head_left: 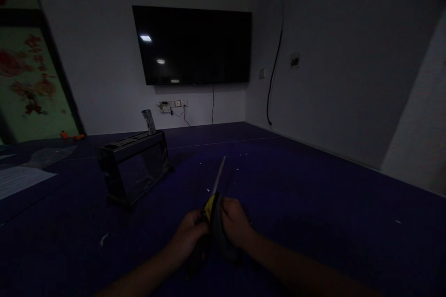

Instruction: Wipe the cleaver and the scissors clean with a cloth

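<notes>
Low in the middle of the head view is a tool (216,225) with a long, thin metal blade (219,175) that points up and away from me. Its body is dark grey with a yellow part near the base of the blade; its exact kind is too dark to tell. My left hand (191,234) is closed on its left side, by the yellow part. My right hand (237,222) is closed against the grey right side. The undersides of the fingers and the tool's lower end are in shadow.
A black frame-like box with clear sides (134,169) stands on the purple floor (296,204), left of the blade. Papers (22,180) and plastic film (50,155) lie at far left. White scraps dot the floor. A television (195,46) hangs on the wall; a black cable (277,60) dangles right.
</notes>
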A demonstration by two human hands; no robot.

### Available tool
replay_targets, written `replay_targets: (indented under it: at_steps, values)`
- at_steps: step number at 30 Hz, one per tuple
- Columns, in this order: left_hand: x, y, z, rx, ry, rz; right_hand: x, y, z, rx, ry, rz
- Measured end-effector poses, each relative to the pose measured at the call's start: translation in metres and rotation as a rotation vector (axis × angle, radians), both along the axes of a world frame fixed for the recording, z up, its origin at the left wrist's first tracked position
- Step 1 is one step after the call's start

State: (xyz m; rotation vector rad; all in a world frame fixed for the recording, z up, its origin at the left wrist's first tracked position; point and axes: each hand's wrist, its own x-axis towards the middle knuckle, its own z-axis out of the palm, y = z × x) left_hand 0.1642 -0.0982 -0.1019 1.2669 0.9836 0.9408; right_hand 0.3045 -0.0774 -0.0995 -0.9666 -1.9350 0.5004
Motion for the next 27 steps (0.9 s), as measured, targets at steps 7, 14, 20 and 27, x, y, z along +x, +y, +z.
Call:
replay_targets:
  at_steps: [7, 14, 20, 27]
  values:
    - [-0.0008, 0.0005, 0.0023, 0.020, 0.026, 0.011, -0.0011, 0.0024, -0.0018, -0.001, -0.052, -0.059]
    - [0.0004, -0.0022, 0.0065, 0.001, 0.061, 0.024, -0.0014, 0.0044, -0.0042, -0.005, -0.066, -0.098]
    - [0.0018, -0.0021, 0.0062, 0.000, 0.036, -0.004, -0.0012, 0.0039, -0.0036, -0.005, -0.067, -0.107]
    - [0.0012, -0.0029, 0.0053, -0.003, 0.028, 0.018, -0.0016, 0.0025, -0.0018, -0.007, -0.070, -0.107]
